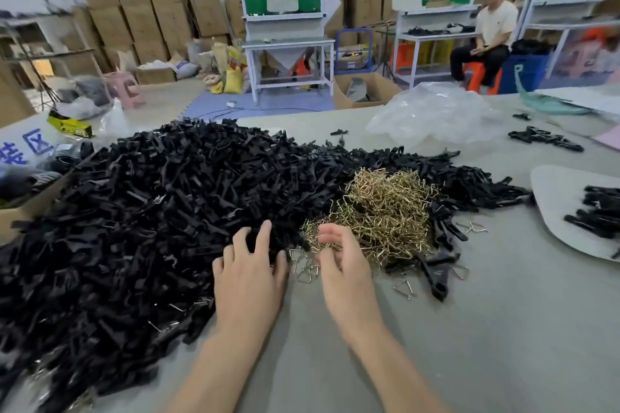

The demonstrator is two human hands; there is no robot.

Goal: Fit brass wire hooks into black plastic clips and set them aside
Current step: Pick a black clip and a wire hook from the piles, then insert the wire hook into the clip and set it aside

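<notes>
Brass hooks (385, 208) under right hand (342, 265), left hand (250, 273) on black clips (151, 211)

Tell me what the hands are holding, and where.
The left hand rests open on the black clips. The right hand curls over the brass hooks; a hold cannot be told.

Left hand (250, 275): palm down, back of hand facing up, fingers (265, 235) straight and spread, reaching forward.
Right hand (342, 265): turned on edge, fingers (330, 233) curled in towards the thumb; whether anything is pinched cannot be told.
Left forearm (214, 362): bare, angled up and rightwards.
Right forearm (396, 362): bare, angled up and leftwards.
Spacing: hands close together, not touching.
</notes>
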